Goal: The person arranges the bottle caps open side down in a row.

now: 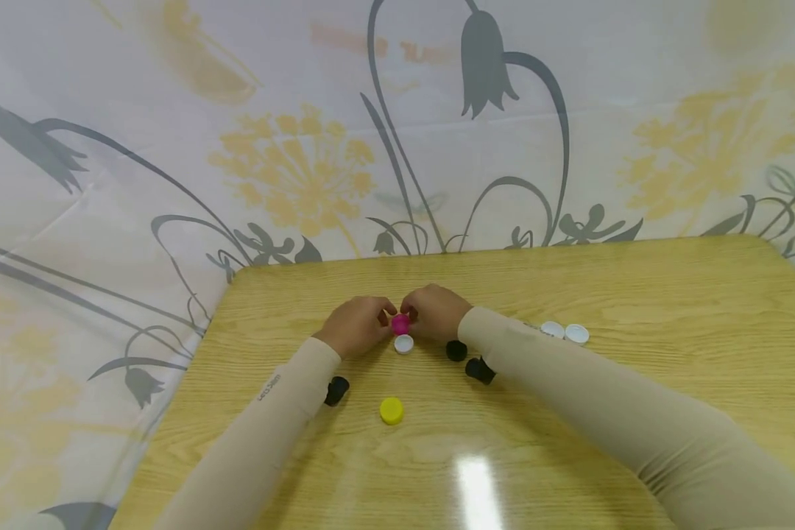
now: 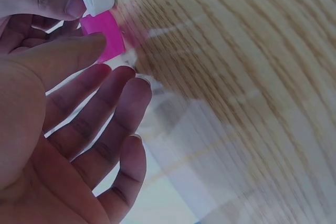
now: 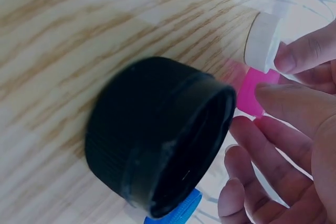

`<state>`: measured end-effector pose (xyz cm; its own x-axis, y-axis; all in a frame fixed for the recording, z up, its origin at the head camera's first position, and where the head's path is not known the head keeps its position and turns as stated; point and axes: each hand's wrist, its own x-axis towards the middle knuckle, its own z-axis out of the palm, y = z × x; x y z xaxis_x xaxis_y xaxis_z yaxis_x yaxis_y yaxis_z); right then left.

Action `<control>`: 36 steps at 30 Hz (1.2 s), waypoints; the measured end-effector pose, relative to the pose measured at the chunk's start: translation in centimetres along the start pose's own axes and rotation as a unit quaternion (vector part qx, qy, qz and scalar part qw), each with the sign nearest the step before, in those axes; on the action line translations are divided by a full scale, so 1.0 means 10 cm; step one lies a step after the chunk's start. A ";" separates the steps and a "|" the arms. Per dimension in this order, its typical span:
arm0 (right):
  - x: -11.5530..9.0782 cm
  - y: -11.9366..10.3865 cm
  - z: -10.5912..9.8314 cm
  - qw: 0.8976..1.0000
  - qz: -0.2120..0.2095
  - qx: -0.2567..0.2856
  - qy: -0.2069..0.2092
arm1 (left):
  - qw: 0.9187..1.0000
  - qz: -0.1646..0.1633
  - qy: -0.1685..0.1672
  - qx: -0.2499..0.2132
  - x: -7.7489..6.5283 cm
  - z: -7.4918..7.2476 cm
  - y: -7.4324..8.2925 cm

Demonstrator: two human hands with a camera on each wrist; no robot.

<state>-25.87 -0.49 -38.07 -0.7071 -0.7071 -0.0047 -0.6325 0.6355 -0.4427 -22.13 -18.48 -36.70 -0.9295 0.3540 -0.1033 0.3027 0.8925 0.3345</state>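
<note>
A pink bottle cap (image 1: 400, 324) sits on the wooden table between both hands. My left hand (image 1: 358, 324) pinches it from the left, thumb on its side in the left wrist view, other fingers loosely bent. From the opposite side my right hand (image 1: 437, 313) pinches the same cap (image 3: 251, 94) between thumb and fingers. Right beside it is a white cap (image 1: 403, 344), its hollow side up; in the right wrist view the left thumb overlaps this white cap (image 3: 260, 41). A black cap (image 3: 152, 135) looms large near the right wrist.
Black caps lie at the right (image 1: 456, 351), beside the right sleeve (image 1: 481, 370), and by the left sleeve (image 1: 336, 392). A yellow cap (image 1: 391, 411) is nearer the front. Two white caps (image 1: 576, 334) lie farther right. A blue cap (image 3: 181, 211) shows in the wrist views. Patterned cloth (image 1: 424, 147) hangs behind.
</note>
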 end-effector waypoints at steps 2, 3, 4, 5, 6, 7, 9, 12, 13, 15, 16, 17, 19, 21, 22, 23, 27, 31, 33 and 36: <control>0.00 0.00 0.01 1.000 0.004 -0.003 -0.001 | 1.000 0.002 0.000 0.001 0.00 0.00 0.00; 0.00 0.00 0.00 1.000 0.006 -0.004 -0.001 | 1.000 0.003 0.000 0.001 0.00 -0.01 0.01; 0.00 -0.01 0.00 1.000 0.008 -0.005 -0.003 | 1.000 0.004 0.000 0.001 0.00 -0.01 0.01; 0.00 -0.01 0.00 1.000 0.010 -0.006 -0.004 | 1.000 0.005 0.000 0.000 0.00 -0.01 0.01; -0.01 -0.02 -0.01 1.000 0.012 -0.006 -0.006 | 1.000 0.005 0.001 -0.001 0.00 -0.01 0.02; -0.01 -0.03 -0.01 1.000 0.013 -0.005 -0.007 | 1.000 0.005 0.001 -0.001 0.00 -0.01 0.02; -0.02 -0.05 -0.03 1.000 0.013 -0.003 -0.010 | 1.000 0.006 0.002 -0.003 0.00 -0.01 0.02; -0.02 -0.08 -0.04 1.000 0.015 -0.001 -0.015 | 1.000 0.006 0.001 -0.003 0.00 -0.01 0.02; -0.02 -0.09 -0.04 1.000 0.017 -0.001 -0.015 | 1.000 0.006 0.001 -0.003 0.00 -0.01 0.03; -0.02 -0.09 -0.04 1.000 0.020 -0.001 -0.015 | 1.000 0.007 0.001 -0.002 0.01 -0.01 0.03; -0.02 -0.09 -0.05 1.000 0.021 -0.001 -0.015 | 1.000 0.007 0.000 -0.003 0.01 -0.01 0.04; -0.02 -0.09 -0.05 1.000 0.021 -0.001 -0.014 | 1.000 0.007 0.000 -0.002 0.01 -0.01 0.04; -0.02 -0.09 -0.05 1.000 0.017 -0.002 -0.012 | 1.000 0.008 0.000 -0.001 0.01 -0.02 0.04; -0.02 -0.07 -0.05 1.000 0.012 -0.005 -0.007 | 1.000 0.009 -0.001 0.000 0.02 -0.02 0.04; -0.02 -0.06 -0.05 1.000 0.009 -0.006 -0.002 | 1.000 0.009 0.000 -0.001 0.02 -0.02 0.04; -0.02 -0.05 -0.05 1.000 0.005 -0.006 0.002 | 1.000 0.010 0.000 -0.003 0.02 -0.03 0.04; -0.05 -0.02 -0.08 1.000 -0.004 0.003 0.021 | 1.000 0.017 0.001 -0.018 0.00 -0.07 0.03; -0.09 -0.01 -0.14 0.999 -0.014 0.009 0.035 | 0.999 0.026 0.004 -0.036 -0.01 -0.13 0.04; -0.12 -0.01 -0.19 0.999 -0.018 0.008 0.046 | 0.998 0.033 0.009 -0.045 -0.01 -0.16 0.06; -0.16 -0.04 -0.28 0.997 -0.026 0.013 0.069 | 0.997 0.047 0.023 -0.057 -0.02 -0.22 0.08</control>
<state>-25.36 1.20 -35.37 -0.7116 -0.6881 0.1420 -0.6623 0.5895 -0.4625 -22.21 -18.46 -34.32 -0.9074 0.4196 -0.0234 0.3662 0.8167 0.4459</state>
